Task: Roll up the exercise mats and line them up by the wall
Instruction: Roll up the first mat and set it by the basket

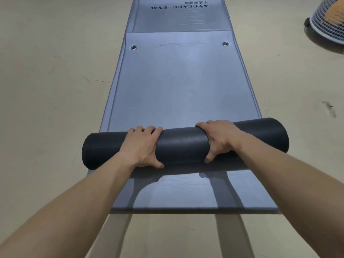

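On flat grey mat (182, 86): dark rolled mat (183, 144), gripped by left hand (141, 148) and right hand (218, 140), fingers (149, 129) curled over top.

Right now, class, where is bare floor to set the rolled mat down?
Bare floor left of the flat mat, and right of it short of the mesh basket. Crowded: left hand and right hand grip the rolled mat.
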Tool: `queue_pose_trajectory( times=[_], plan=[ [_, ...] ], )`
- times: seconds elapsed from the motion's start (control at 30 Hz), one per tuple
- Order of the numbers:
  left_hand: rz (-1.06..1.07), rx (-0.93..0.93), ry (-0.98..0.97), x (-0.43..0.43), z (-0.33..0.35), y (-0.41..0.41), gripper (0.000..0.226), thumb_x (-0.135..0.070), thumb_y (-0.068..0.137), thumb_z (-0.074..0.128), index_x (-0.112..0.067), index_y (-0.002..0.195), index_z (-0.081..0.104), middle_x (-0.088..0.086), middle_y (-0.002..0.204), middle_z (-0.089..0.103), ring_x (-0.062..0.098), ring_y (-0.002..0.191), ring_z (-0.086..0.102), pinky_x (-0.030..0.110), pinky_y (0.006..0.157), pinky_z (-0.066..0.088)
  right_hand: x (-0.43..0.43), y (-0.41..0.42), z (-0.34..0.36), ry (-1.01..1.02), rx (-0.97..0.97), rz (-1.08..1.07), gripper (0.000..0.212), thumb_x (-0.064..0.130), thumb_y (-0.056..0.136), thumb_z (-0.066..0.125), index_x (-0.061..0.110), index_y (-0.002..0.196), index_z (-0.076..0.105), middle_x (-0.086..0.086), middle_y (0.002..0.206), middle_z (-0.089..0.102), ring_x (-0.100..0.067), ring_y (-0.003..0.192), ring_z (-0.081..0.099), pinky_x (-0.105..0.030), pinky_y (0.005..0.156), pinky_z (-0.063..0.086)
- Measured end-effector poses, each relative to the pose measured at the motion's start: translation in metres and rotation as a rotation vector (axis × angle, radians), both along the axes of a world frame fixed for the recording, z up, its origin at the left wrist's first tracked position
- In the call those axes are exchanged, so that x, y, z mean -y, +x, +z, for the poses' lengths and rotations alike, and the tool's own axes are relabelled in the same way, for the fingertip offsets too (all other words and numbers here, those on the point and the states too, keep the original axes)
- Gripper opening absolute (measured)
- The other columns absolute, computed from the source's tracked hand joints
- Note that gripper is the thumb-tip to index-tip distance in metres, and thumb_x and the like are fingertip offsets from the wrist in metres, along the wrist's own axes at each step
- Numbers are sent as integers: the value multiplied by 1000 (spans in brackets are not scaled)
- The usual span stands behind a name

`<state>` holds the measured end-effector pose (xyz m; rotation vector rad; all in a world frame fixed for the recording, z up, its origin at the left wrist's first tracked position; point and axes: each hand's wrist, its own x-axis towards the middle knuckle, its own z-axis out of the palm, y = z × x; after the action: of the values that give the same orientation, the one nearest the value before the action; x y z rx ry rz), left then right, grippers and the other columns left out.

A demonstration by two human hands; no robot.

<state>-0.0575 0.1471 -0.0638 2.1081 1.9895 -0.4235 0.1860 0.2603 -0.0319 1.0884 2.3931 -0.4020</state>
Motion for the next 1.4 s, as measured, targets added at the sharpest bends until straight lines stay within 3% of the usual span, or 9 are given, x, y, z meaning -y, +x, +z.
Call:
queue_pose_trajectory(
  times=[0.17, 0.27, 0.43, 0.63, 0.83, 0.93, 1.07, 1.23, 1.4],
  plan=[
    [-110, 81, -212, -14, 17, 8, 105, -81, 53, 75, -36, 140, 38, -9, 119, 57, 21, 102, 58, 40, 87, 53, 67, 32, -20, 187, -41, -82, 142, 85, 49, 78, 32, 159, 7, -3, 161, 24, -31, 148, 27, -59, 124, 16],
    [-37, 170, -283, -33, 23, 1, 115, -81, 52, 77, -37, 148, 34, -9, 135, 56, 22, 116, 57, 46, 99, 51, 53, 28, -18, 187, -64, -90, 127, 82, 54, 75, 37, 157, 16, 1, 157, 35, -26, 141, 39, -53, 120, 25],
    [-27, 42, 125, -1, 15, -5, 136, -94, 52, 62, -28, 161, 13, 3, 159, 38, 29, 143, 39, 52, 123, 24, -8, 7, 3, -56, -61, -110, 128, 81, 48, 81, 39, 156, 27, 3, 142, 51, -26, 124, 55, -47, 105, 45],
    [-1, 168, -15, -39, 18, -18, 118, -88, 55, 71, -39, 153, 28, -6, 141, 55, 25, 118, 58, 43, 99, 48, 28, 19, -24, 397, -81, -67, 126, 81, 52, 79, 30, 153, 24, -3, 150, 45, -30, 134, 46, -53, 114, 32],
    [86, 35, 30, -48, 16, -8, 125, -98, 48, 63, -31, 149, 35, 0, 135, 57, 27, 116, 59, 46, 98, 47, -26, -4, 16, 134, -35, -54, 101, 78, 51, 83, 34, 136, 47, 5, 111, 64, -22, 93, 59, -37, 77, 50],
    [34, 116, -158, -42, 20, -6, 108, -99, 42, 63, -34, 127, 52, -10, 109, 65, 19, 96, 62, 38, 78, 50, -8, 9, 19, -27, -2, -94, 101, 78, 48, 84, 36, 134, 50, 7, 116, 65, -21, 98, 60, -39, 89, 52],
    [100, 229, -346, -52, 24, -3, 107, -92, 41, 72, -36, 131, 53, -10, 114, 67, 18, 100, 62, 38, 88, 52, 49, 39, -2, 238, -33, -65, 140, 91, 46, 72, 33, 160, 14, -3, 155, 36, -29, 142, 38, -51, 123, 22],
    [46, 95, 79, -23, 14, -5, 134, -100, 48, 55, -28, 157, 28, 1, 158, 41, 29, 140, 43, 46, 119, 32, -2, 18, -1, 72, -58, -111, 139, 92, 43, 73, 37, 159, 17, 3, 155, 40, -25, 138, 42, -46, 116, 30],
    [-9, 10, 47, -34, -2, -9, 139, -96, 48, 58, -27, 158, 12, 1, 160, 33, 30, 141, 37, 48, 118, 29, -14, 27, -12, 163, -135, -121, 146, 93, 43, 72, 30, 162, 15, -4, 160, 28, -29, 147, 28, -49, 125, 18]
  ],
)
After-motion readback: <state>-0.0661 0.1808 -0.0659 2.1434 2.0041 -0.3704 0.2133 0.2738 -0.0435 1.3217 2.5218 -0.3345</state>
